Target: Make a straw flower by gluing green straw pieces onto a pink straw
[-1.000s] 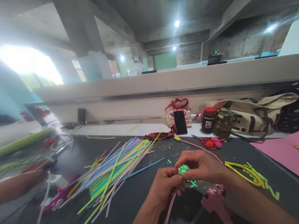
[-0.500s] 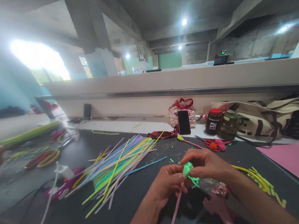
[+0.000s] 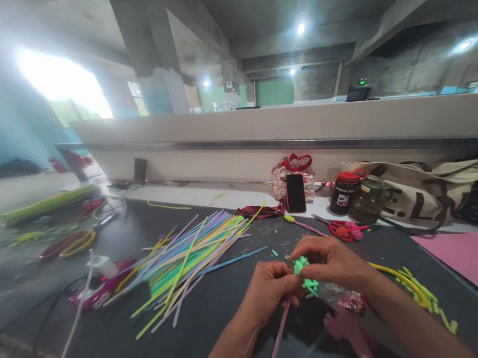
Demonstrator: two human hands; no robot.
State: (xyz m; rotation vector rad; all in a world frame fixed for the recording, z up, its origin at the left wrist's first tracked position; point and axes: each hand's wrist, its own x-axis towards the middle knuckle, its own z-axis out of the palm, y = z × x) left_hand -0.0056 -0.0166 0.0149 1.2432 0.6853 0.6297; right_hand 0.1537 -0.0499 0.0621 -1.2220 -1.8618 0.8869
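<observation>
Both hands meet over the dark table, around a small bright green tuft [image 3: 301, 264] that looks made of short pipe cleaner pieces. My right hand [image 3: 332, 257] pinches the tuft between thumb and fingers from the right. My left hand [image 3: 270, 289] is closed at its lower left, on a pink pipe cleaner [image 3: 278, 338] that hangs down toward the table's near edge. Fingers hide where the pink stem meets the green tuft. Short green pieces [image 3: 311, 288] show just below the tuft. Behind them lies a clear bag with shiny pink contents [image 3: 352, 302].
A loose pile of pastel pipe cleaners [image 3: 192, 265] spreads to the left. Scissors [image 3: 337, 231] lie beyond my right hand, near a phone [image 3: 295, 193], a dark bottle [image 3: 342, 194] and a green jug [image 3: 367, 199]. Cut yellow-green pieces [image 3: 433, 301] and pink sheets [image 3: 472, 254] sit rightward.
My fingers have shifted slightly around the green tuft, and my left hand sits closer against it. The view has tilted a little. A blurred hand at the far left has mostly left view.
</observation>
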